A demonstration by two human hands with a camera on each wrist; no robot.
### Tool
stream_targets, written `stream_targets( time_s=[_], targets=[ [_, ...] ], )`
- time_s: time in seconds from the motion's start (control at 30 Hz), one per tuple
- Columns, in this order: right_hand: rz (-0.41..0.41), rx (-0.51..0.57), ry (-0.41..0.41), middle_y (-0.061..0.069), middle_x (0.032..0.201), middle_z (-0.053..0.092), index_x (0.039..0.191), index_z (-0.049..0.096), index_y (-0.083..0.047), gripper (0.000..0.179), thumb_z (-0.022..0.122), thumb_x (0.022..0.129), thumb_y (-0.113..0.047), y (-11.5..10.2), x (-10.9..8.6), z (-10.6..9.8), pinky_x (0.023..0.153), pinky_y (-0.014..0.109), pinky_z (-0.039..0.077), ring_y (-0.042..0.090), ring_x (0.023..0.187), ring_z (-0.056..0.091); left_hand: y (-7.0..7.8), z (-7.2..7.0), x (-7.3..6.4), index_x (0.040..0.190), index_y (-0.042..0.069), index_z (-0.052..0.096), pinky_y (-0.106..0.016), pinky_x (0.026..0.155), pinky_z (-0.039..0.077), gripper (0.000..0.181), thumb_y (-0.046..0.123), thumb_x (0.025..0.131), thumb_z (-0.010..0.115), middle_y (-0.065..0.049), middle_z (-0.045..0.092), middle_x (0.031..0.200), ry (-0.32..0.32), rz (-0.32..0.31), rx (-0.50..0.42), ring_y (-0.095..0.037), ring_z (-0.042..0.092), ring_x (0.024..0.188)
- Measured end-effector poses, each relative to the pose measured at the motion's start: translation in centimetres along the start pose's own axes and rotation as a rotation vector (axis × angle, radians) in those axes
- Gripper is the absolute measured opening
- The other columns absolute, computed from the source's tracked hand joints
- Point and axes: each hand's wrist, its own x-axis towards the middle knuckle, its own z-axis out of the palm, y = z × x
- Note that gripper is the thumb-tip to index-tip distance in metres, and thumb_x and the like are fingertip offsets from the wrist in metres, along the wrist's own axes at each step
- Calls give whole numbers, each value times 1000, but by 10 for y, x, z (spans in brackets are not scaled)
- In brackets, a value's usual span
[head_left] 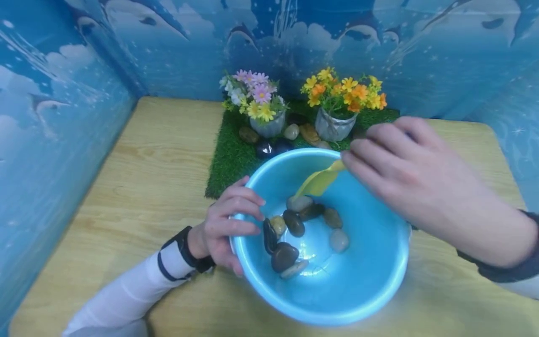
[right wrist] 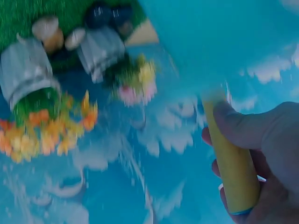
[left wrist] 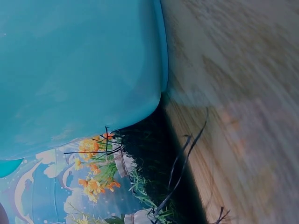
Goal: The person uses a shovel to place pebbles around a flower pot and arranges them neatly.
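Observation:
A light-blue plastic basin point(head_left: 370, 285) stands on the table with several smooth stones point(head_left: 294, 223) on its bottom, dark, brown and pale. My left hand point(head_left: 231, 220) holds the basin's left side, fingers bent over the rim and thumb outside. The basin's outer wall point(left wrist: 84, 65) fills much of the left wrist view. My right hand point(head_left: 417, 168) grips the handle of a yellow plastic toy shovel point(head_left: 320, 181) above the basin's right rim. Its blade slants down into the basin, the tip at a pale grey stone point(head_left: 300, 203). In the right wrist view the thumb lies along the yellow handle point(right wrist: 232, 172).
Behind the basin, a mat of artificial grass point(head_left: 223, 164) bears two grey pots of artificial flowers, one pink and yellow point(head_left: 269, 122), one orange and yellow point(head_left: 334, 125). Several stones point(head_left: 291, 132) lie around the pots. Dolphin-printed blue sheeting point(head_left: 269, 42) encloses the wooden table point(head_left: 160, 154).

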Motion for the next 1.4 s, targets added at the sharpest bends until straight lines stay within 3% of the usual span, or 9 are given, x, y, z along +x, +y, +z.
stream_targets(
  time_s=[0.07,0.13,0.33,0.6,0.9,1.07,1.23,1.4],
  targets=[
    [-65,14,2,21,132,57,138,53,-1,47,58,92,8,-10,11,-1,99,59,38,43,115,49,-1,1,1,88,7,63,-52,116,26,56,62,95,54,-15,63,88,4,7,-3,-34,56,96],
    [-92,0,-48,24,114,62,124,59,8,52,76,75,14,-27,32,-24,88,54,43,41,98,50,-1,1,1,87,7,63,-52,116,26,56,62,95,54,-15,63,88,5,13,-2,-34,56,96],
    [-166,-163,-120,20,103,63,108,68,6,29,78,81,4,-41,52,-26,82,44,44,33,91,49,-1,1,1,87,7,63,-53,115,27,55,61,95,55,-15,63,89,2,6,0,-34,56,97],
    [-219,-175,-160,16,92,57,92,66,4,14,76,81,4,-44,59,-21,79,43,41,31,85,42,-1,-1,1,88,6,62,-52,116,26,56,61,95,54,-15,62,89,4,14,3,-34,56,97],
    [-175,-65,-236,11,84,54,89,69,-2,16,82,79,0,-43,57,-15,77,43,38,28,81,38,-2,0,1,87,6,63,-52,116,27,56,61,95,54,-15,63,88,5,24,5,-34,56,96],
    [-159,52,-267,6,83,54,86,67,-6,20,85,76,-4,-41,56,-13,80,44,38,27,81,39,-2,-1,1,88,6,63,-52,116,26,57,62,94,54,-15,63,89,-7,24,3,-34,56,96],
    [-195,182,-285,-1,78,52,82,67,-13,21,85,75,-5,-43,55,-6,77,39,35,22,77,38,-1,-3,-1,88,7,63,-52,116,26,57,63,95,53,-15,63,90,-21,8,6,-34,56,97],
    [-217,241,-302,-4,76,51,81,67,-16,20,84,76,-6,-45,54,-3,74,36,34,19,75,37,1,-2,0,88,8,63,-53,116,26,56,63,94,53,-15,63,91,-31,-6,11,-34,56,98]
  ],
)
